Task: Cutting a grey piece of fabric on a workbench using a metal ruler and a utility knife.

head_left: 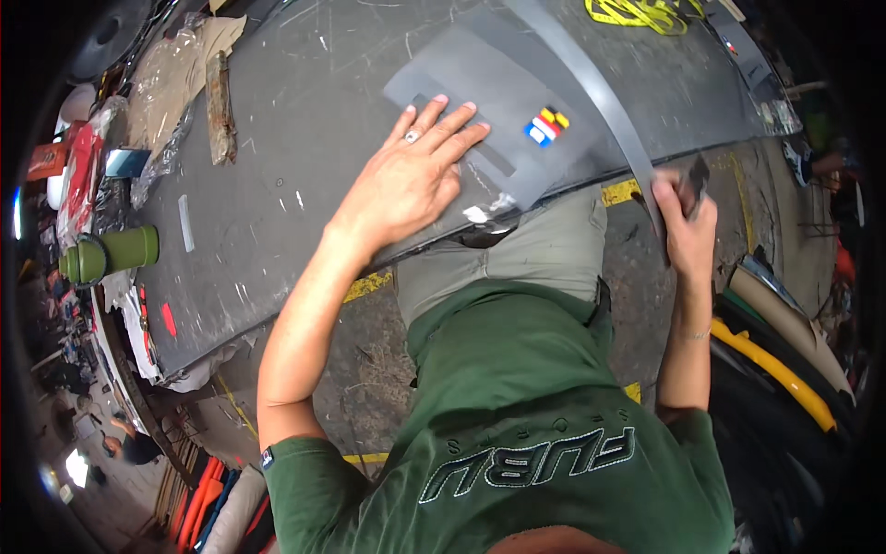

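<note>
My left hand (401, 189), a ring on one finger, lies flat with fingers spread on a dark grey, partly see-through sheet (452, 60) on the table. A dark narrow bar shows beside its fingertips. A small patch of yellow, red, white and blue pieces (547, 126) sits on the sheet's right part. My right hand (690, 226) is closed beyond the table's near edge, around a dark tool (694, 180) too blurred to name exactly. Along its thumb side runs a long grey metal-looking strip (604, 97), which crosses the sheet's right side and overhangs the edge.
The dark table (277, 212) is scuffed. A green bottle (111, 255) lies at its left end, near a wooden piece (221, 109) and plastic wrapping. A yellow cord (637, 14) is at the far right. Rolls of material (784, 323) stand low on the right.
</note>
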The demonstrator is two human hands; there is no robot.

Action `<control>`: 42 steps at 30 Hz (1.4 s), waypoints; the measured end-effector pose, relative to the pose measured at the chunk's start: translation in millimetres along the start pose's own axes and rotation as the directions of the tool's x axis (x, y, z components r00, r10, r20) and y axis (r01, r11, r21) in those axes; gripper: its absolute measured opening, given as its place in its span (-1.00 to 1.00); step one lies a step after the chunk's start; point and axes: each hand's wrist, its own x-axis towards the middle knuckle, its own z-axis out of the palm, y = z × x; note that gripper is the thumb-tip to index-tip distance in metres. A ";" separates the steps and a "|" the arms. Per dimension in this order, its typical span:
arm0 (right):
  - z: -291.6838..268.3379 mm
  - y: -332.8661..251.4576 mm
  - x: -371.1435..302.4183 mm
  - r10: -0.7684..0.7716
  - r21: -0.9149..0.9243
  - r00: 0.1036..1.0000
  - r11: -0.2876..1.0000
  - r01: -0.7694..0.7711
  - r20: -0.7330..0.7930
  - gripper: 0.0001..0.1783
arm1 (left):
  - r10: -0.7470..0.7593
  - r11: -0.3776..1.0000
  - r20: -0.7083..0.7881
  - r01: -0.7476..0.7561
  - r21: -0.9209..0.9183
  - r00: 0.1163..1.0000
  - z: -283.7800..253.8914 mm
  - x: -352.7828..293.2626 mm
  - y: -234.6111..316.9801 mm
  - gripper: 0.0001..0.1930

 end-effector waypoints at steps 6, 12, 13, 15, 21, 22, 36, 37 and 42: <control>2.2 50.1 -48.6 0.153 0.086 0.977 0.986 -0.141 -0.150 -0.70 | -0.028 0.985 -0.145 0.052 0.167 0.989 -24.5 12.0 -46.3 -0.38; 7.0 56.7 -50.9 0.128 -0.052 0.975 0.989 -0.139 -0.180 -0.68 | -0.186 0.982 -0.105 0.183 -0.033 0.977 -15.4 6.8 -59.6 -0.52; 8.0 57.5 -48.5 0.070 -0.067 0.978 0.994 -0.085 -0.198 -0.68 | -0.191 0.981 -0.101 0.188 -0.037 0.976 -12.4 4.9 -61.0 -0.52; 7.5 59.9 -44.4 0.134 -0.081 0.980 0.986 -0.147 -0.148 -0.68 | -0.162 0.985 -0.132 0.169 0.038 0.978 -8.5 3.1 -63.1 -0.49; 15.6 67.5 -43.8 0.243 -0.078 0.962 0.964 -0.254 -0.125 -0.65 | -0.146 0.989 -0.129 0.146 -0.007 0.981 -7.1 6.0 -62.9 -0.49; 17.2 68.2 -44.3 0.237 -0.061 0.961 0.967 -0.247 -0.144 -0.63 | -0.142 0.990 -0.128 0.141 -0.012 0.982 -8.2 7.3 -62.7 -0.49; 44.9 65.3 -48.1 0.239 0.065 0.952 0.971 -0.231 -0.191 -0.67 | -0.112 0.988 -0.146 0.125 0.086 0.983 -16.5 32.8 6.2 -0.44; 44.3 69.4 -48.4 0.233 0.057 0.956 0.972 -0.226 -0.177 -0.68 | -0.112 0.990 -0.131 0.123 0.073 0.985 -12.9 35.1 8.1 -0.43; 46.4 68.8 -46.6 0.212 0.076 0.959 0.977 -0.201 -0.186 -0.70 | 0.004 0.991 -0.074 0.006 0.136 0.997 -7.5 43.0 16.0 -0.34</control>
